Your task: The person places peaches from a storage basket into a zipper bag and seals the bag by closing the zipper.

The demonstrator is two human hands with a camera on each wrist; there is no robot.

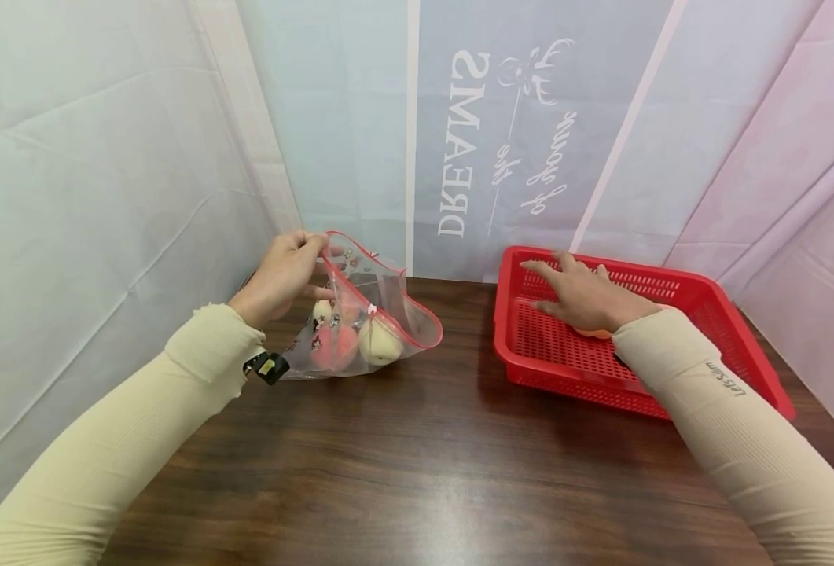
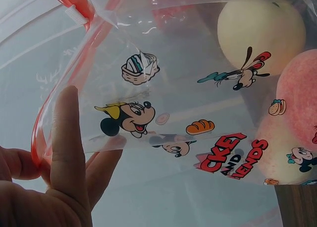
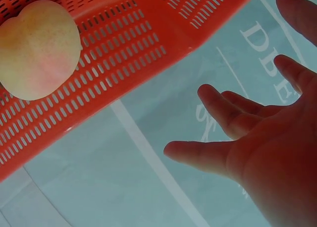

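Note:
At the left, my left hand (image 1: 278, 275) pinches the red-edged mouth of a clear zip bag (image 2: 173, 103) printed with cartoon figures. The bag gapes to the right. Inside it lie a pale yellow fruit (image 1: 380, 343), a pink peach (image 1: 335, 348) and other fruit, partly veiled by the plastic. My right hand (image 1: 589, 295), fingers spread and holding nothing, is over the left part of a red plastic basket (image 1: 544, 369). A yellow-pink peach (image 3: 42, 51) sits in the basket, apart from the fingers in the right wrist view; hand and sleeve mostly cover it in the head view.
Everything stands on a dark wood-grain table (image 1: 402, 464). A pale cloth backdrop (image 1: 360, 118) with mirrored lettering rises right behind bag and basket. Cloth walls (image 1: 91, 196) close in the left and right sides. A small red slider (image 2: 74, 4) sits on the bag's zip.

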